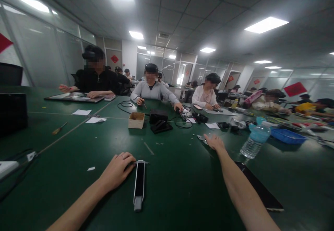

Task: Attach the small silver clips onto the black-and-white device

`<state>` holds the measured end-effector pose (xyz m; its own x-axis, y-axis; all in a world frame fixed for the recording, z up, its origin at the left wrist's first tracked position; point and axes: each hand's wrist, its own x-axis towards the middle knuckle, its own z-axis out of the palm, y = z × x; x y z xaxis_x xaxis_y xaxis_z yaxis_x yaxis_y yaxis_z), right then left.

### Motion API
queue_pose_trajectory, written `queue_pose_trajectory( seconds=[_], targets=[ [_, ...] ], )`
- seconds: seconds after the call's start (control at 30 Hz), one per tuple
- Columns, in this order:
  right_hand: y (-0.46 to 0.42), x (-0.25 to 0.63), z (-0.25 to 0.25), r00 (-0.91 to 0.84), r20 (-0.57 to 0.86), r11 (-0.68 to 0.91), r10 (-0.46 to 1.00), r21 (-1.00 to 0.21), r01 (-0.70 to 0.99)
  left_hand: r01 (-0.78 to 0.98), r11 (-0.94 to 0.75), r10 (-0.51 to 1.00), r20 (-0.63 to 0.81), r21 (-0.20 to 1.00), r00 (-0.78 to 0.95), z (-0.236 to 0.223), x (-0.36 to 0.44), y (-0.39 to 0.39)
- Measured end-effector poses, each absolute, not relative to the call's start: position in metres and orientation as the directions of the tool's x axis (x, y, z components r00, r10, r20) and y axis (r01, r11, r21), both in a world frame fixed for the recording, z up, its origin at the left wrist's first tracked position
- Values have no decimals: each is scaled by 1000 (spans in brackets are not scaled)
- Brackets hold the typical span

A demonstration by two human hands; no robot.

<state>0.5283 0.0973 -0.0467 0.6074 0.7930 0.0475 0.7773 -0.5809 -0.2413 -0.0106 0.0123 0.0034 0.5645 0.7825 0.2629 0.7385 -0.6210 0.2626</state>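
My left hand (118, 169) rests on the green table (180, 185), its fingers curled against the top end of a long, narrow black and silver part (139, 184) that lies flat. My right hand (214, 142) is stretched far forward, palm down, fingers reaching over a small metal piece (201, 138) on the table. I cannot tell whether the fingers touch that piece. A dark flat panel (259, 189) lies just right of my right forearm.
A plastic water bottle (256, 138) lies tilted at right beside a blue tray (287, 136). A small cardboard box (136, 120), black devices (158, 116) and cables sit mid-table. A screwdriver (59, 129) and paper slips lie at left. Several other people sit along the far side.
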Motion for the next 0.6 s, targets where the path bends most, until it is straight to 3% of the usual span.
queue_pose_trajectory(
  seconds=[0.6],
  targets=[
    [131, 534, -47, 333, 53, -305, 941, -287, 908, 749, -594, 805, 211, 294, 555, 2, -3, 19]
  ],
)
